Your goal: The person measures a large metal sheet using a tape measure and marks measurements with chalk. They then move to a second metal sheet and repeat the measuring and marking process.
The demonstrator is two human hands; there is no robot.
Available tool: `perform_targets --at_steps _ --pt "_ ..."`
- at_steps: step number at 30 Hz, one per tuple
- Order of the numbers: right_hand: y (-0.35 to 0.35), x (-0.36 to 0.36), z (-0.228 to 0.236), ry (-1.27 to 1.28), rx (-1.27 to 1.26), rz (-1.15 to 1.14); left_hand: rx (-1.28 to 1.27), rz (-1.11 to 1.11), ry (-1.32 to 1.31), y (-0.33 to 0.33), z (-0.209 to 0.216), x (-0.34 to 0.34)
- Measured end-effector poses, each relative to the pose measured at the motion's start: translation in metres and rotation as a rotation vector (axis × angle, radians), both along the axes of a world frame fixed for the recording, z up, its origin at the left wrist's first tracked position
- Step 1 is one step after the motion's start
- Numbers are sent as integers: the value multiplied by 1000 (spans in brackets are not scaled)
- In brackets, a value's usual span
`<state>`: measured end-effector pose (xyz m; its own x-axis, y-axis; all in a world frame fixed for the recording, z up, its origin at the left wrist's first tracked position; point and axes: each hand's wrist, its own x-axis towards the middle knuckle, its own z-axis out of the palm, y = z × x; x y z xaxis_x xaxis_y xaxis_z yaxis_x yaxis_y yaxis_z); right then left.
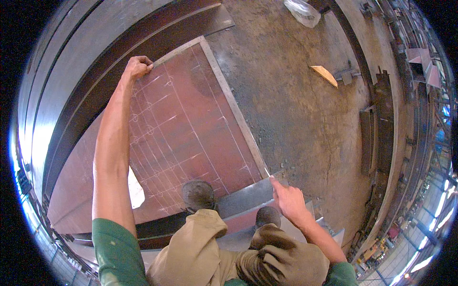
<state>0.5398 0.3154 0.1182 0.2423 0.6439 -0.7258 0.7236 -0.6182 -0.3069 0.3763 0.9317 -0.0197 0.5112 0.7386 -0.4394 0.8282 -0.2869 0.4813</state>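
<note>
A reddish-brown steel plate (205, 124) marked with white chalk lines and small crosses lies in front of me. Along its far and right edges runs a grey L-shaped steel square (229, 95). My left hand (138, 67) is closed at the end of the square's short arm, fingers curled at the plate's far left edge. Near the lower end of the long arm, my right hand (288, 198) is closed with its index finger stretched forward. A thin white marking stick (267, 172) pokes out from its fingertips toward the plate's right corner.
My shoes (198, 194) are at the plate's near edge, beside a grey metal strip (243, 195). Long steel beams (119, 40) curve past on the left. On the stained concrete floor (296, 105) lie a yellowish offcut (325, 76) and clear plastic (303, 13). Steel sections (368, 138) line the right.
</note>
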Motion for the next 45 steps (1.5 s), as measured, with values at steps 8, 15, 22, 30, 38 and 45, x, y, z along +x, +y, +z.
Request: perform_targets --at_steps 8,15,22,30,38,45 --pt "-49 -7 14 46 -138 172 20 12 -18 -9 0 8" --pt "-62 -6 38 -34 -127 -113 27 -54 -48 -1 4 1" --pt "-126 4 43 -140 -37 -375 116 -8 -148 0 87 -11" --pt "-180 17 37 -175 164 -456 335 147 -204 -73 184 -51" --pt "-162 84 79 2 501 -617 385 211 -367 -235 315 -98" --pt "-124 102 47 489 819 -748 633 213 -230 -334 457 -199"
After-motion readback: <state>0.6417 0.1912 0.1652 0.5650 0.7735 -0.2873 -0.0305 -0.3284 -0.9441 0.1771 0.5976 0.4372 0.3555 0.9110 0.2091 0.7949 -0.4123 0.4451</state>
